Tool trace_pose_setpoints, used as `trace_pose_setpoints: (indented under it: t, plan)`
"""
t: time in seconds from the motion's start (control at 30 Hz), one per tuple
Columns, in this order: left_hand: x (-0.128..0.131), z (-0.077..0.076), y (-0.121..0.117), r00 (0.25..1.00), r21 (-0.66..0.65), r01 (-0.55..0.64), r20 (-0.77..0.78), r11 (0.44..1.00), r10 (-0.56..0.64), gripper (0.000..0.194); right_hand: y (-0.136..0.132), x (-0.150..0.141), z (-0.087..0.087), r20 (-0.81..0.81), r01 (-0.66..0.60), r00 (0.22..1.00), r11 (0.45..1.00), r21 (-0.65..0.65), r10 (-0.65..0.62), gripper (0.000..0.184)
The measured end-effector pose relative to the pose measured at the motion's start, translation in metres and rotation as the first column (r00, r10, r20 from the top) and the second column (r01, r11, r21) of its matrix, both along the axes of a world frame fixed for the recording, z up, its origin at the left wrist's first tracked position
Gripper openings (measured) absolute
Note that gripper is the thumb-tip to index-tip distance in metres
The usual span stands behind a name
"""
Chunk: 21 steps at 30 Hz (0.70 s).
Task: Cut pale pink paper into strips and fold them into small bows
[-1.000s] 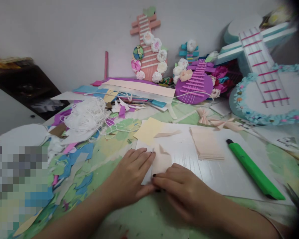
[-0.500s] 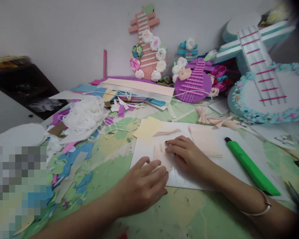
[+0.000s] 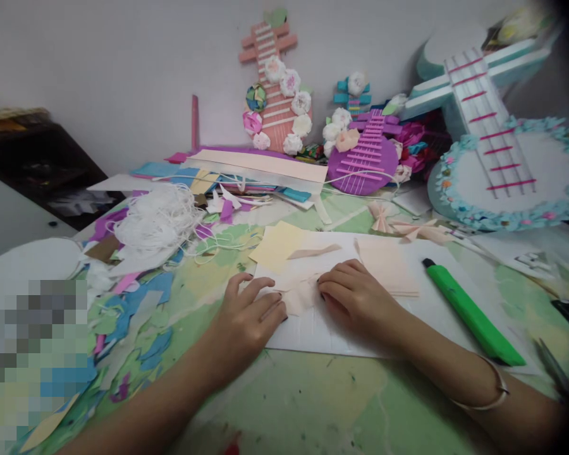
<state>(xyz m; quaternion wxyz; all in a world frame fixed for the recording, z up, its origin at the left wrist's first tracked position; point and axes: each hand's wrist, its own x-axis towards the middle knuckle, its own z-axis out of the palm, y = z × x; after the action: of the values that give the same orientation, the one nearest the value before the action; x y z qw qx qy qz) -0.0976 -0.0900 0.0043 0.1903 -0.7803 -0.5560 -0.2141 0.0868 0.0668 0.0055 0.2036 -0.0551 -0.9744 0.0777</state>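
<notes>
A small peach paper piece (image 3: pixel 299 297) lies on a white board (image 3: pixel 408 322) in the middle of the table. My left hand (image 3: pixel 246 319) rests on the board's left edge, fingers curled and pressing the paper's left side. My right hand (image 3: pixel 355 297) presses the paper's right side with bent fingers. A stack of peach paper squares (image 3: pixel 387 265) sits just beyond my right hand. A yellow sheet (image 3: pixel 277 245) and a folded peach strip (image 3: pixel 313 251) lie behind the hands.
A green utility knife (image 3: pixel 471 313) lies on the board's right. White cord (image 3: pixel 159 218) and coloured foam scraps (image 3: pixel 133 309) crowd the left. Foam guitar models, one purple (image 3: pixel 365 158) and one large and white (image 3: pixel 507 170), stand at the back. Dark scissors (image 3: pixel 562 376) poke in far right.
Both hands moved up the board from its near edge. The right hand went first to the paper's far side. The left then slid forward, and the paper now bunches between them.
</notes>
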Motion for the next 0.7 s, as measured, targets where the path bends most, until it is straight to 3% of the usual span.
trace_pose_setpoints:
  t: [0.17, 0.4, 0.5, 0.63, 0.7]
  plan:
    - [0.004, 0.000, 0.001, 0.999, 0.043, -0.013, -0.040, 0.999, 0.014, 0.013, 0.007, -0.001, -0.002, 0.016, 0.004, 1.000, 0.992, -0.128, -0.002, 0.021]
    - [0.004, -0.003, 0.004, 0.997, 0.019, -0.016, -0.072, 1.000, 0.017, 0.016, 0.017, -0.001, -0.004, -0.056, -0.027, 0.998, 0.936, -0.350, 0.008, 0.022]
    - [0.001, -0.003, 0.007, 0.999, -0.006, -0.007, 0.039, 1.000, 0.007, 0.014, 0.015, 0.000, 0.000, -0.028, -0.034, 0.999, 0.935, -0.354, 0.026, 0.008]
    - [-0.006, -0.004, 0.011, 0.956, -0.090, 0.000, 0.291, 0.996, 0.026, 0.012, 0.011, 0.000, 0.002, 0.023, -0.022, 0.999, 0.954, -0.300, 0.031, 0.038]
    - [-0.009, -0.004, 0.013, 0.923, -0.127, 0.018, 0.384, 0.992, 0.032, 0.014, 0.008, 0.000, 0.000, -0.024, -0.023, 1.000, 0.973, -0.228, 0.018, 0.027]
